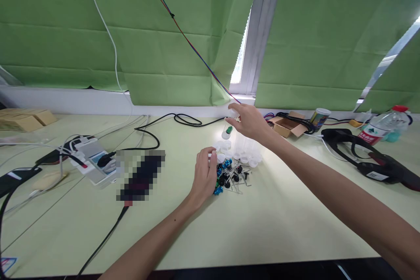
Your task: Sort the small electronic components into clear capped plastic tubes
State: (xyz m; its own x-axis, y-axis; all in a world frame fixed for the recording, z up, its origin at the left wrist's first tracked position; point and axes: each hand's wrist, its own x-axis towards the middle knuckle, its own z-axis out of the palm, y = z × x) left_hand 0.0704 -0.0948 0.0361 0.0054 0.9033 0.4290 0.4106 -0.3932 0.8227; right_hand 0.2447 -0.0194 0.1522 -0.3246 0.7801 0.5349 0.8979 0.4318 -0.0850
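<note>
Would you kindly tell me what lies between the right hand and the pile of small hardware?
In the head view, a cluster of translucent plastic containers lies between the right hand and the pile of small hardware.

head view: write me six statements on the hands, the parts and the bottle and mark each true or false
1. The left hand is beside the pile of small parts. True.
2. Every piece in the pile is red. False: it includes blue pieces and black pieces.
3. The right hand is farther than the left hand from the near edge of the table. True.
4. The clear plastic containers are all nearer the person than the pile. False: they are beyond it.
5. The red-capped bottle is at the right of the view. True.
6. The bottle touches the right hand. False: they are well apart.
</note>
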